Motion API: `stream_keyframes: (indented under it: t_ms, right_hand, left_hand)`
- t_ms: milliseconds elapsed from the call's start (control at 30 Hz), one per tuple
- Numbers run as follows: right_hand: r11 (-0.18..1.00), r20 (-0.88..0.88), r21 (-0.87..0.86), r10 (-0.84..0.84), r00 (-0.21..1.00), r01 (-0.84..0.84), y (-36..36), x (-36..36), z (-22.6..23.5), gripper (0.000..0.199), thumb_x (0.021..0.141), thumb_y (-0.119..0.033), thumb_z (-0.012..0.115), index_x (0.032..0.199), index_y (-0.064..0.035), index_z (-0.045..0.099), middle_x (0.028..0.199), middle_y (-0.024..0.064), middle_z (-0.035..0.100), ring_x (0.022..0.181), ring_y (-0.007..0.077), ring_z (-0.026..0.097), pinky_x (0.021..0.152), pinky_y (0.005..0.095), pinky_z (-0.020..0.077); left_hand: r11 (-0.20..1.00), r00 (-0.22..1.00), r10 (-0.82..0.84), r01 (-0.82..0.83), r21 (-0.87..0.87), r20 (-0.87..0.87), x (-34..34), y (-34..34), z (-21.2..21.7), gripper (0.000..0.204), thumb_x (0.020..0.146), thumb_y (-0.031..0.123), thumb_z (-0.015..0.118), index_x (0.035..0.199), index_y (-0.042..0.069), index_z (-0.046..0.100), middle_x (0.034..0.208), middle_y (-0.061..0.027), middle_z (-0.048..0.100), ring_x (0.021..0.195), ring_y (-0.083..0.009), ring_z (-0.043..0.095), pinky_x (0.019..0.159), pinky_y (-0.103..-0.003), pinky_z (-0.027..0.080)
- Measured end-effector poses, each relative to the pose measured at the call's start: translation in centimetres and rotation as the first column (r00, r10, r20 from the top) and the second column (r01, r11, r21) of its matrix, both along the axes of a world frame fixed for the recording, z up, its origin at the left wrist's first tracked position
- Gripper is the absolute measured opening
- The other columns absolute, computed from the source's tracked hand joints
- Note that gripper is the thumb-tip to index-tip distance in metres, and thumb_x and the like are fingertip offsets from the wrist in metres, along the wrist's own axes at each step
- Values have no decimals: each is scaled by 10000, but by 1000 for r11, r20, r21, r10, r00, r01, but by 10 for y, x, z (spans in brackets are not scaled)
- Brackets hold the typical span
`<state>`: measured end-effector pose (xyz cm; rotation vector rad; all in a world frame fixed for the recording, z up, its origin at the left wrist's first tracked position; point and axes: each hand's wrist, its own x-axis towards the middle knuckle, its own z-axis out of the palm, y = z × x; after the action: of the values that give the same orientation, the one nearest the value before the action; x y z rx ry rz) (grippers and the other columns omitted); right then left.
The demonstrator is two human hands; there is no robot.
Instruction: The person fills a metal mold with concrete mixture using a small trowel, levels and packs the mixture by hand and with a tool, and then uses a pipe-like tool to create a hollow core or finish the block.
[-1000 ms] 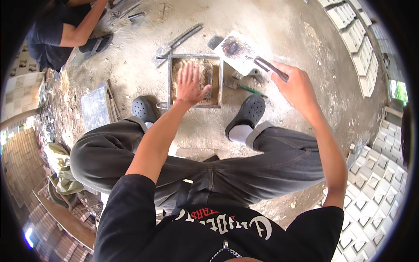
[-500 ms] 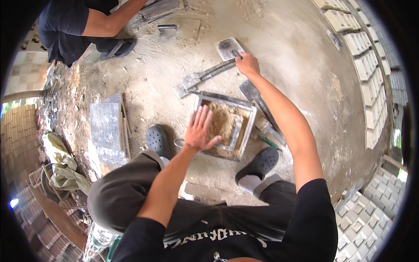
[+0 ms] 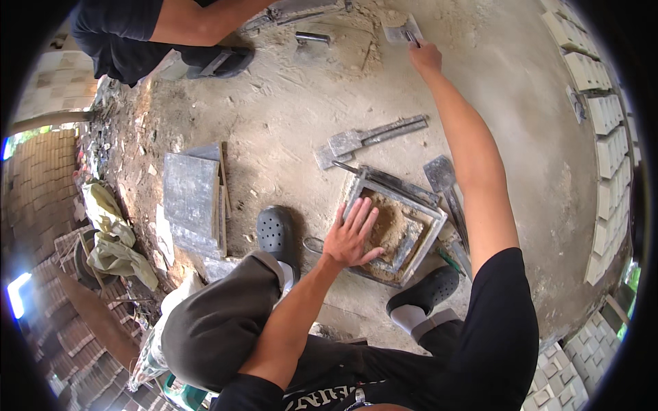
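Observation:
My right hand [image 3: 426, 59] is reached far forward, closed around the handle of a trowel [image 3: 399, 34]. A little sandy mix rests on the trowel's flat blade. My left hand [image 3: 353, 234] lies flat with fingers spread over the left side of a square metal mould [image 3: 430, 241]. Inside the mould is tan, loose sandy mix [image 3: 392, 222], with a smaller raised metal frame [image 3: 411, 240] showing in it. The left fingers hide part of the mould's rim and mix.
Metal bars [image 3: 384, 135] lie beyond the mould; a flat-bladed tool [image 3: 440, 177] lies right of it. Stacked boards [image 3: 192, 198] sit left. My clogs [image 3: 277, 236] flank the mould. Another person's arm [image 3: 205, 24] is at upper left. Pale blocks [image 3: 606, 113] line the right side.
My right hand has carried the trowel farther forward, and sandy mix now shows on its blade. My left hand stays flat on the mould. The whole view has shifted.

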<state>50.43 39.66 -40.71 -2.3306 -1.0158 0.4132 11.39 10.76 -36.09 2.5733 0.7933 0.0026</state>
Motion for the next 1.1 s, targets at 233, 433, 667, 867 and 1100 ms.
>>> stream_keyframes:
  t_ms: [233, 433, 667, 867, 1100]
  right_hand:
    - [997, -23, 51, 59, 998, -58, -155, 5, 88, 473, 870, -486, 634, 1245, -202, 681, 982, 143, 728, 917, 276, 689, 817, 370, 526]
    - [986, -46, 65, 159, 986, -156, -331, -10, 190, 408, 915, -379, 647, 1266, -174, 672, 712, 0, 629, 600, 103, 539, 585, 280, 441]
    - [960, -111, -276, 25, 993, -55, -487, -98, 297, 368, 952, -317, 628, 1302, -206, 648, 651, -31, 614, 470, 53, 436, 443, 263, 350]
    - [945, -107, -328, -22, 994, -14, -543, -151, 298, 365, 925, -309, 647, 1259, -163, 675, 624, 45, 630, 473, 105, 487, 490, 294, 420]
    - [985, 65, -169, 34, 997, -23, -551, -189, 270, 362, 891, -284, 644, 1196, -97, 692, 796, 229, 679, 674, 358, 664, 630, 398, 502]
  left_hand:
    - [999, 1000, -9, 8, 47, 27, -2, -3, -3, 1014, 850, 695, 501, 1526, -12, 233, 1605, -228, 168, 1498, -375, 136, 1199, -540, 86]
    - [994, 997, -2, -7, 113, 81, -3, -7, 0, 992, 874, 629, 523, 1533, -27, 176, 1615, -211, 141, 1508, -350, 95, 1215, -499, 66]
    - [981, 978, -117, 86, 173, 175, 11, -23, 3, 998, 905, 642, 490, 1525, -58, 142, 1612, -212, 138, 1504, -349, 96, 1225, -463, 72]
    - [986, 948, -153, 126, 112, 278, 44, -49, 1, 1112, 847, 703, 537, 1510, -88, 125, 1596, -244, 145, 1499, -360, 102, 1227, -439, 106]
    - [994, 970, -100, 86, 75, 223, 55, -74, -7, 1142, 833, 711, 551, 1510, -95, 106, 1602, -248, 110, 1503, -355, 94, 1226, -436, 108]
